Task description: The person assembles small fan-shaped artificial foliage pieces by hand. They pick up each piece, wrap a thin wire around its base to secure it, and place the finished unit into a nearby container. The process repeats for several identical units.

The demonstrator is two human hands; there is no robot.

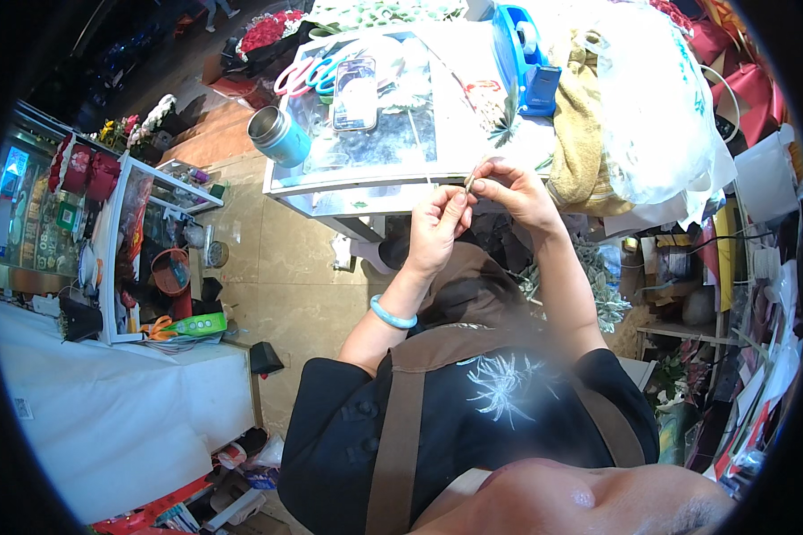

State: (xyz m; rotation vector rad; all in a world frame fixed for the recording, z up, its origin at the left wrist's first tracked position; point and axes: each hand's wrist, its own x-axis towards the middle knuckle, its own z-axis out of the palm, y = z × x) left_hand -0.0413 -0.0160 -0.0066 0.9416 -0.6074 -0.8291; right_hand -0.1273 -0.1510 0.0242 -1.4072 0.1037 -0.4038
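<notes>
My left hand [439, 223] and my right hand [513, 192] meet just off the near edge of the white table [375, 171]. The fingertips of both pinch a small, thin, brownish piece [469, 182], too small to name for sure. A pale blue bangle [393, 314] circles my left wrist. Just beyond my right fingers, a green leafy sprig [503, 129] lies on the tabletop. Left of it rests a smartphone [355, 94] with its screen lit, next to pink- and blue-handled scissors [305, 76].
An open blue steel tumbler [279, 136] stands at the table's left corner. At the back is a blue tape dispenser [528, 67]. A mustard towel [580, 134] and a white plastic bag [656, 116] cover the right side. Crowded shelves [696, 325] flank me on the right.
</notes>
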